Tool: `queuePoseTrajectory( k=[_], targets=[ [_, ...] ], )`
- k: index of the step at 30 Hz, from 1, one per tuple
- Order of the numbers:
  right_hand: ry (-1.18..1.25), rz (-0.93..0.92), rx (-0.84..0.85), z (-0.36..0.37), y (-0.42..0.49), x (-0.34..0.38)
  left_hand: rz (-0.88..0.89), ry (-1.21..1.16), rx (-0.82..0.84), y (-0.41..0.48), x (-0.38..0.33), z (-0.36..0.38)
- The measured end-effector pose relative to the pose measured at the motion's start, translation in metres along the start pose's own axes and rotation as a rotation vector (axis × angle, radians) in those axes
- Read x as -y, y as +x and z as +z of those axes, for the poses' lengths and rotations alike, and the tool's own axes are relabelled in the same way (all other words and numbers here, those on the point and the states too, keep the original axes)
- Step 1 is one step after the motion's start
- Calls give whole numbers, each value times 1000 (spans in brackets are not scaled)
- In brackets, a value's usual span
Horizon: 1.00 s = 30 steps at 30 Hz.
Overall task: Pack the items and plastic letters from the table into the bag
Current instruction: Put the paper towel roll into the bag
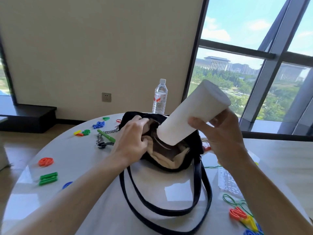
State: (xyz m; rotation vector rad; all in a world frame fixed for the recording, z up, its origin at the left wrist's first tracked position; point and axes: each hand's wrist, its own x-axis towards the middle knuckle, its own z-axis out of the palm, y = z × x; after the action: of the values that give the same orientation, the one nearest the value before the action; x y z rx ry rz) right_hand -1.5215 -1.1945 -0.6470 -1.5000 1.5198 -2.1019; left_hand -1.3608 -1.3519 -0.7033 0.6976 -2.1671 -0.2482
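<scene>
Right hand point(225, 133) tilts white roll point(191, 112) into held-open black bag point(169, 155)

A plain cream wall point(101, 48) fills the far side, with a square socket point(106, 97) set low in it. At its foot runs a low black ledge point(28, 119), above a pale wood floor point(15, 143). To the right is a tall window point(237, 72) with dark frame bars point(237, 48) and a grey slanted beam point(277, 34) across it. Outside are blue sky point(245, 16) with clouds, large pale buildings point(217, 62) and green trees point(220, 82).
</scene>
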Motion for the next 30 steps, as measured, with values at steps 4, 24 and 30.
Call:
queuePoseTrajectory(
  k=[4, 24, 30],
  targets=[
    [-202, -26, 88, 15, -12, -19, 11, -88, 13, 8, -10, -3],
    [-1828, -375, 506, 100, 46, -82, 12, 63, 38, 15, -32, -12],
    [-2377, 108, 378, 176, 16, -68, 11, 26, 110, 13, -35, -15]
  ],
)
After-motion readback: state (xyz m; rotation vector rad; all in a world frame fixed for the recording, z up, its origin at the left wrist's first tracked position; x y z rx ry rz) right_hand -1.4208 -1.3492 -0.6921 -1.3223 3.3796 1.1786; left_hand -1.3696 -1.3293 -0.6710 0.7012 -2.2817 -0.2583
